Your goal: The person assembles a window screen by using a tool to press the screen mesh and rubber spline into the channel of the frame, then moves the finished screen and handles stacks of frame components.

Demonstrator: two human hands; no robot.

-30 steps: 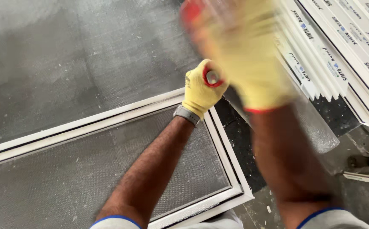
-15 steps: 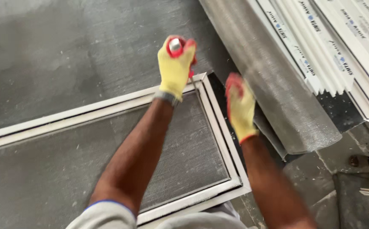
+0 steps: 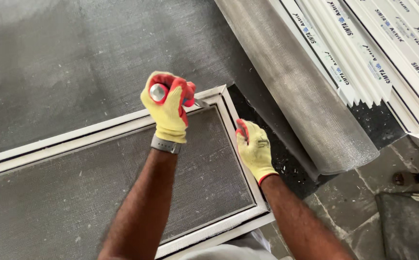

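Head view: left hand (image 3: pixel 168 108), gloved, fist clamped around a metal-capped tool (image 3: pixel 158 92) at the white screen frame (image 3: pixel 229 125)'s 1 o'clock corner, its butt toward the camera, tip down. Right hand (image 3: pixel 254 149), fingers together, flat on the frame's right rail. Frame's long axis: 8 to 2 o'clock. Mesh roll (image 3: pixel 306 96) at 3 o'clock.

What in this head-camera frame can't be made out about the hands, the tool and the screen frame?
- Tool: only its round metal end shows; the left hand wraps the handle and hides most of the working tip.
- White frame: its left end runs off the picture's edge; the near corner is cut by the bottom edge.
- Right hand: its palm faces down on the frame, so any contact under it is hidden.
- Mesh roll: its top end is cut off.
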